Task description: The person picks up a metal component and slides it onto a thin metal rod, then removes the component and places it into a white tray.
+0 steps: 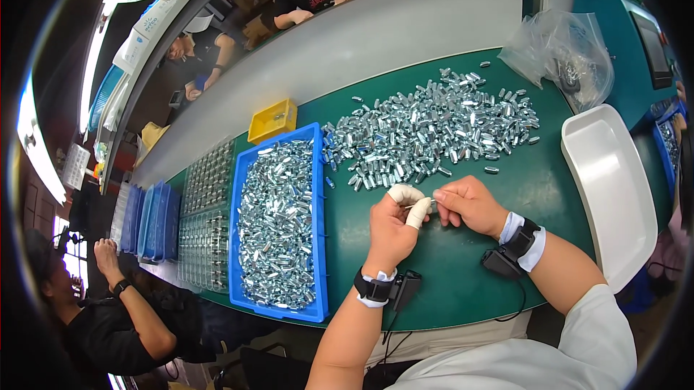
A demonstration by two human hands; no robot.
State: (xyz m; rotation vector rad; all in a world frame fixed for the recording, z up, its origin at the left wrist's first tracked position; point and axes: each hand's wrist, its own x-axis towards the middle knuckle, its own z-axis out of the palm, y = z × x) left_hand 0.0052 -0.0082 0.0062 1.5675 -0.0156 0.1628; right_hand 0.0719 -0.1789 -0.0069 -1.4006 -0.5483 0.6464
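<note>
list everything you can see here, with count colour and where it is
small metal parts: loose heap, too many to count, silver, on the green mat ahead of the hands
blue bin: one, blue, left of the hands, full of the same silver parts
yellow box: one, yellow, behind the bin
grid trays: clear, left of the bin
white tray: one, white, right
plastic bag: one, clear, far right
co-workers: three, around the bench
left hand: taped fingertips, pinching a small silver part
right hand: pinching the same part

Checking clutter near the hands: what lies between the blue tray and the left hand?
Only bare green mat separates the blue tray from the left hand, in the head view.
</note>
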